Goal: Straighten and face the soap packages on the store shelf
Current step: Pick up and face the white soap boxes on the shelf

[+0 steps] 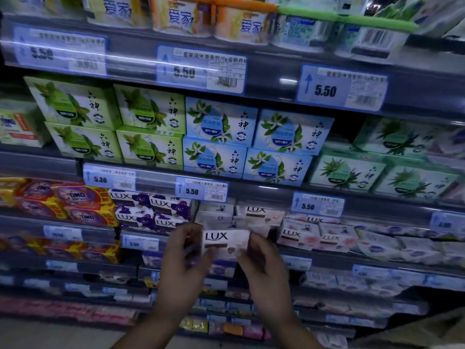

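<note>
I have a white LUX box [226, 241] between both hands, just below the middle of the frame. My left hand [186, 258] pinches its left end, my right hand [261, 263] pinches its right end, and both are closed on the carton, with the logo turned toward me.

To do this step well, I judge the box should go back square — logo upright and outward, front face flush with the shelf lip [141, 241], not angled. I would keep the grip at the ends so the fingers never cover the face, slide it in level, and let the neighbours guide it rather than shove them back. The white LUX stack [254, 215] directly above my hands looks uneven, some boxes turned or set deeper, so this carton should line up with the front of that column; pushing too hard could tip the loose ones behind.

The box itself is a small rectangular carton, white to pale pink, with dark LUX lettering and a brownish band under it — light and stiff, I expect, easy to crush at the corners. To its left the purple LUX boxes [151, 210] sit tidy in two tiers; to its right the pink LUX boxes [302, 238] lean a little. The frame is blurred, so finer print is unreadable.
</note>
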Motion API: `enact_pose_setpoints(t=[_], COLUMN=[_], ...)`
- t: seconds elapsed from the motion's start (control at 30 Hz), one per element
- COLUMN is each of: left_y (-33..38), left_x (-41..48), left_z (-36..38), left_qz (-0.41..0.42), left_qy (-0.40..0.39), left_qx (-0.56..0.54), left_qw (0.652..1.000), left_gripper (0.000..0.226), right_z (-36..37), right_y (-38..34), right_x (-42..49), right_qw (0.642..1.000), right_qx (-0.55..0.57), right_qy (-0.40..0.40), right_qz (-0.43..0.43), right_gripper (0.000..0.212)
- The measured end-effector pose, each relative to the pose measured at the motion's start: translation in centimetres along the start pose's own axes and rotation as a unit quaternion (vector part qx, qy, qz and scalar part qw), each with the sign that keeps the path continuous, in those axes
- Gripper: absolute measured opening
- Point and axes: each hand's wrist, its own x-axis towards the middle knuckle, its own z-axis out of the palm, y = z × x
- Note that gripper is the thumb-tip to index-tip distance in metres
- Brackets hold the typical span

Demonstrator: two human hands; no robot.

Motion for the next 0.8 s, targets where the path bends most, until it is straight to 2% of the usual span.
enact_pose_setpoints(t=[0.13, 0.23, 0.3, 0.37, 0.43, 0.5, 0.57, 0.67, 0.8], left_y=[0.7, 1.5, 1.9, 2.2, 2.4, 2.6, 3.1, 3.5, 4.1], left_x=[-0.5, -0.7, -1.0, -1.4, -1.8, -2.2, -2.5, -2.9, -3.8], left_z=[-0.1, 0.4, 1.0, 1.5, 1.7, 2.0, 2.7, 3.5, 4.6], left_qz=[-0.006, -0.041, -0.06, -0.076, -0.076, -0.053, -0.071, -0.145, -0.18], left_qy=[-0.024, -0.008, -0.008, -0.031, -0.087, -0.122, -0.1, -0.04, -0.053], left_qx=[-0.009, -0.073, -0.095, -0.114, -0.13, -0.097, -0.125, -0.153, -0.103], left_qw=[1.0, 0.996, 0.994, 0.99, 0.985, 0.986, 0.985, 0.977, 0.977], left_gripper=[0.032, 0.034, 0.036, 0.039, 0.047, 0.054, 0.048, 0.045, 0.076], right_z=[-3.2, -5.6, -6.7, -7.9, -8.7, -9.5, -10.1, -10.8, -11.7], right_y=[0.6, 0.8, 0.5, 0.3, 0.3, 0.2, 0.2, 0.1, 0.1], right_x=[-0.4, -0.6, -0.8, -1.0, -1.1, -1.3, -1.5, -1.8, -1.9], right_qw=[0.996, 0.991, 0.988, 0.987, 0.989, 0.991, 0.991, 0.99, 0.981], right_qx=[0.064, 0.064, 0.022, -0.009, -0.021, 0.004, 0.063, 0.057, 0.044], right_qy=[-0.059, -0.119, -0.154, -0.154, -0.143, -0.13, -0.113, -0.122, -0.184], right_qz=[0.014, -0.005, -0.024, -0.031, -0.034, -0.029, -0.02, -0.038, -0.053], right_gripper=[0.04, 0.067, 0.075, 0.064, 0.05, 0.046, 0.045, 0.047, 0.061])
